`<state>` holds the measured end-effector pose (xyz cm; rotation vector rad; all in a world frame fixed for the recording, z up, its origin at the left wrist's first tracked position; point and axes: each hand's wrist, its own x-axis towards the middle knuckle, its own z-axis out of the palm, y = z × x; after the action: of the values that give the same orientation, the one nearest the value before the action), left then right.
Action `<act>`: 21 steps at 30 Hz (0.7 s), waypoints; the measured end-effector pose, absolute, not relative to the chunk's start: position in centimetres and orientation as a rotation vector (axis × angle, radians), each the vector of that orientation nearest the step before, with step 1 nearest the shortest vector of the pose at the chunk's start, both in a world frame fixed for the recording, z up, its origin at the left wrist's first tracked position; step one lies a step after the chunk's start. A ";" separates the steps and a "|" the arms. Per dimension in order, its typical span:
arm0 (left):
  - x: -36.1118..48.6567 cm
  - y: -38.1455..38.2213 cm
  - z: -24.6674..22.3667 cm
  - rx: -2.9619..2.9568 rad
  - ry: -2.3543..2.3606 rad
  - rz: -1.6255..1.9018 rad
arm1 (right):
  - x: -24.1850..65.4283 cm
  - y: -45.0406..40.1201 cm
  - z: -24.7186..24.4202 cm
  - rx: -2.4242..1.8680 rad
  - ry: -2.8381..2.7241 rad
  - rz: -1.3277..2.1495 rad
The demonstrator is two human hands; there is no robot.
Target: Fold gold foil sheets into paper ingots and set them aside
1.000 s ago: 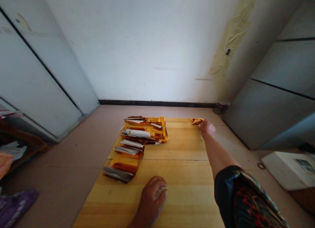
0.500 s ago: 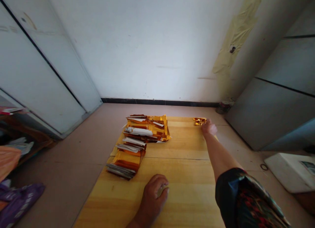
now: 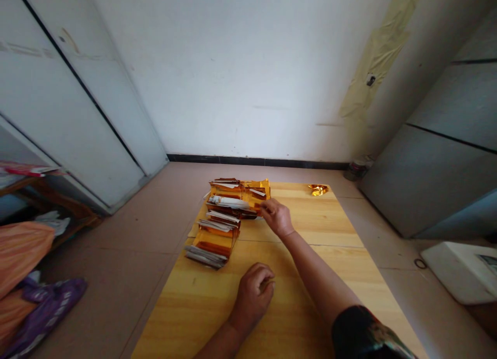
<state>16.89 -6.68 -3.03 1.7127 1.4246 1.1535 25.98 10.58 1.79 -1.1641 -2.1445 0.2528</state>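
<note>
Right hand at the edge of a gold-foil paper stack on a pale wooden board.

The stack lies fanned in stepped bundles, which leaves each edge exposed. The right fingers rest loosely together, apparently touching the foil, not clamping it. The left hand curls shut on the board, perhaps around something small; hard to tell. A crumpled foil scrap lies well apart, near the far end. No writing is readable.

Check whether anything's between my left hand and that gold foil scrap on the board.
Yes, your right arm crosses the way, just beyond your left hand. Nothing else visible stands before the foil scrap.
</note>
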 end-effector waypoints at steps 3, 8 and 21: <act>16.9 -6.6 -3.0 1.730 1.449 1.139 | 22.8 8.3 3.0 -0.935 -2.299 0.374; 17.1 -6.4 -3.0 1.706 1.448 1.161 | 20.8 5.7 2.5 -0.992 -2.401 0.234; 17.3 -6.2 -3.2 1.602 1.486 1.153 | 18.4 5.6 1.9 -0.877 -2.694 -0.263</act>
<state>17.26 -6.17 -3.24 1.6016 1.4863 1.1535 18.40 5.59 1.86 -0.8769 -2.6945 -0.2628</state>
